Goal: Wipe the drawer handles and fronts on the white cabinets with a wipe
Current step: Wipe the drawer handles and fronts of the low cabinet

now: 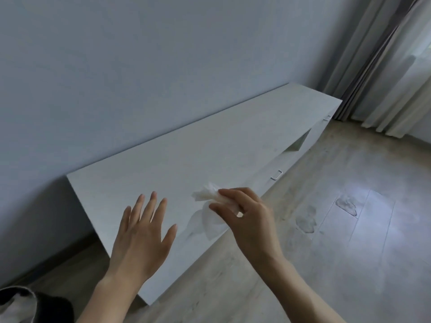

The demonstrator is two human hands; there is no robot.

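A long, low white cabinet (186, 159) stands against the wall and runs away to the right. Two small metal drawer handles show on its front, one handle (276, 175) near the middle and a far handle (327, 117) by the right end. My right hand (247, 214) pinches a crumpled white wipe (210, 206) above the cabinet's front edge, and part of the wipe hangs down. My left hand (144, 231) hovers over the near end of the top with fingers spread and holds nothing. The drawer fronts are mostly hidden by the steep viewing angle.
Pale wood flooring (326, 264) fills the right side, with a few dull smudges. Curtains (377, 66) hang at the far right corner. An open gap (296, 144) shows in the cabinet front. A dark and white object (21, 304) sits at the bottom left.
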